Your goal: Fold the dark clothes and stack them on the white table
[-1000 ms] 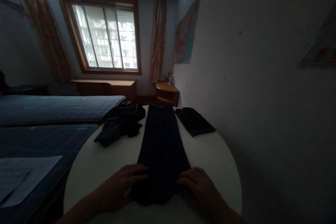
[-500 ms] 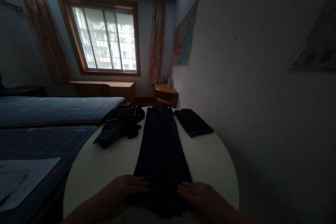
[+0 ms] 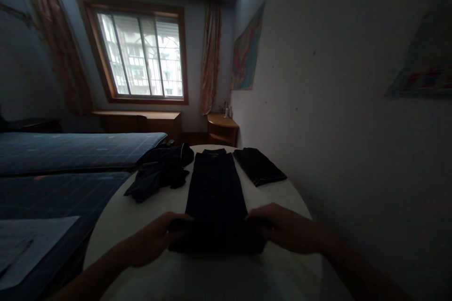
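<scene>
A dark shirt (image 3: 215,188) with a collar at its far end lies lengthwise on the round white table (image 3: 141,270). Its near end is turned up, and the fold there is too dark to make out fully. My left hand (image 3: 158,235) grips the left side of that near end, fingers closed on the cloth. On the right side, my right hand (image 3: 278,225) pinches the cloth between thumb and fingers. Some fingertips vanish in the dark fabric.
Crumpled dark clothes (image 3: 158,174) lie on the table's far left. A folded black garment (image 3: 259,164) rests at the far right. Beds with blue plaid covers (image 3: 70,150) stand to the left, papers (image 3: 35,244) on the nearer one. A wall (image 3: 353,150) rises on the right.
My hands lay flat on the shirt's near end half a second ago. Now they are closed on its sides, and the near end has been lifted and moved away from me.
</scene>
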Tool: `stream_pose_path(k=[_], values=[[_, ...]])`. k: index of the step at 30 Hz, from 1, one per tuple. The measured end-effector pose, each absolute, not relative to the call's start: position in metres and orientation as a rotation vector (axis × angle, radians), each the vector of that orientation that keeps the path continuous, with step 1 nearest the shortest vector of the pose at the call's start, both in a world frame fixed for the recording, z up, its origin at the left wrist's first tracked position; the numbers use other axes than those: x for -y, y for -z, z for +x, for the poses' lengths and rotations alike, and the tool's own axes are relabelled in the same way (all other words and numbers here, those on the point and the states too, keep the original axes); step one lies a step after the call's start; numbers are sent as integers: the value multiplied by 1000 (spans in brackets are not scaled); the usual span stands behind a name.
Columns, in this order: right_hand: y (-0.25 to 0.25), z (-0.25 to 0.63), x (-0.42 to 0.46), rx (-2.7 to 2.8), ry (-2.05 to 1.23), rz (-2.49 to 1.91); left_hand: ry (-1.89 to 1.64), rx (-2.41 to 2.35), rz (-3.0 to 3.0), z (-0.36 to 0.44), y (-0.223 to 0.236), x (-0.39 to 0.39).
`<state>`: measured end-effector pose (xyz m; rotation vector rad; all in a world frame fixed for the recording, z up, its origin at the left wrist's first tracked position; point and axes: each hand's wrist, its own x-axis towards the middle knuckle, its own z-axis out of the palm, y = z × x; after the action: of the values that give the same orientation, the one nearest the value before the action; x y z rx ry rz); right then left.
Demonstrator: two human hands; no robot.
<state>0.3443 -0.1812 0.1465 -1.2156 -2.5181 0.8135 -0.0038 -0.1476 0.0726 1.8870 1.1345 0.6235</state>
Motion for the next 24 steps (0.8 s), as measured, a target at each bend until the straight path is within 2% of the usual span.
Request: stream_pose_path(k=[6, 14, 19, 24], values=[[-143, 349, 102, 2411, -768, -1177, -957, -1085, 1686, 28, -86, 84], [-138, 355, 24, 2248, -738, -1159, -1113, -977, 1523, 55, -93, 5], [-117, 354, -24, 2125, -618, -1134, -1110, -1009, 1413, 61, -77, -40], [-62, 348, -51, 1980, -577, -1309, -1110, -1074, 1407, 62, -40, -68]])
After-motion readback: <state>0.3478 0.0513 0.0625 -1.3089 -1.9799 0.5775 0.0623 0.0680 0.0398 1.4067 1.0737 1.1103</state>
